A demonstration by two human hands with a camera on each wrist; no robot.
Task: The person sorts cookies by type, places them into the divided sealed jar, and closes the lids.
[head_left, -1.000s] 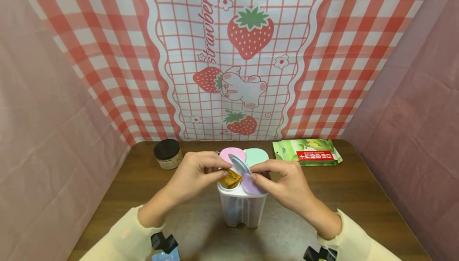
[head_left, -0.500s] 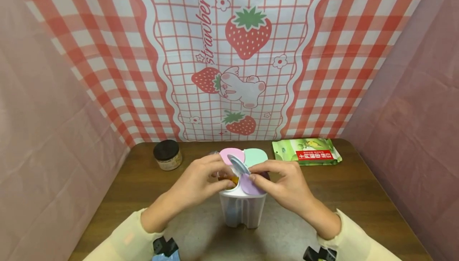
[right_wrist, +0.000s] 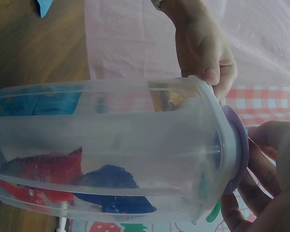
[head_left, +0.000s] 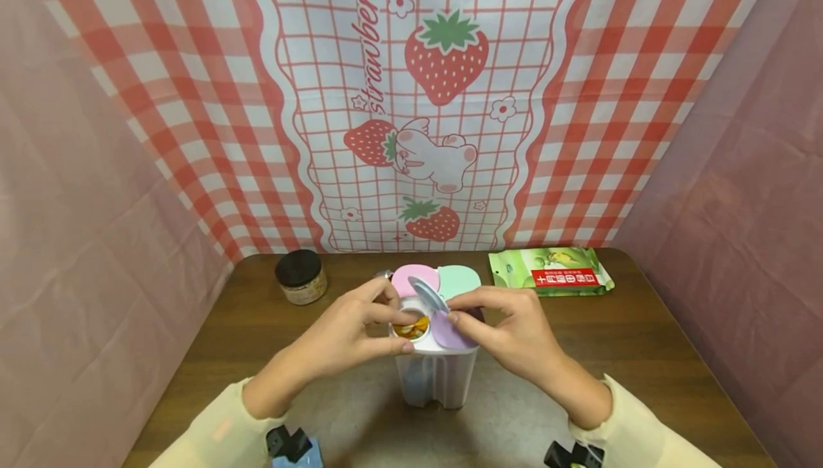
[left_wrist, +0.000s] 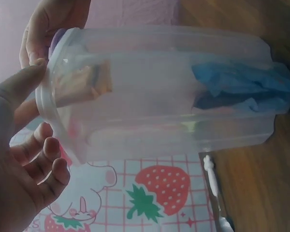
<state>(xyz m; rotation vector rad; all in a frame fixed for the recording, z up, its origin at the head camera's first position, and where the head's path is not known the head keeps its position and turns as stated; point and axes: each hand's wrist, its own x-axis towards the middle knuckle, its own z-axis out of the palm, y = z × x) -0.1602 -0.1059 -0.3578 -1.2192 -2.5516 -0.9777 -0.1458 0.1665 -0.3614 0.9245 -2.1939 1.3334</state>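
Note:
A tall clear storage container (head_left: pixel 440 376) with a white top and colored flap lids stands on the table. My right hand (head_left: pixel 517 325) pinches the raised grey-blue lid (head_left: pixel 426 292) between thumb and index finger. Below that lid an orange packet (head_left: pixel 414 328) sits in the round opening. My left hand (head_left: pixel 347 325) is at this opening, its index finger extended over the packet and its thumb at the front rim. Through the wall, the left wrist view shows a blue packet (left_wrist: pixel 244 87) low in the same compartment. Red (right_wrist: pixel 43 176) and dark blue packets (right_wrist: pixel 113 188) lie in another compartment.
Back left stands a jar with a black lid (head_left: pixel 299 269). A green wipes-style pack (head_left: pixel 553 272) lies back right. Near my left sleeve is a light blue packet (head_left: pixel 302 455). Pink cloth walls (head_left: pixel 109 203) flank the wooden table (head_left: pixel 212 354).
The orange packet, pinched by my left hand above the opening, has gone down into it. The left thumb and index finger have parted from around it. My right hand keeps the lid raised.

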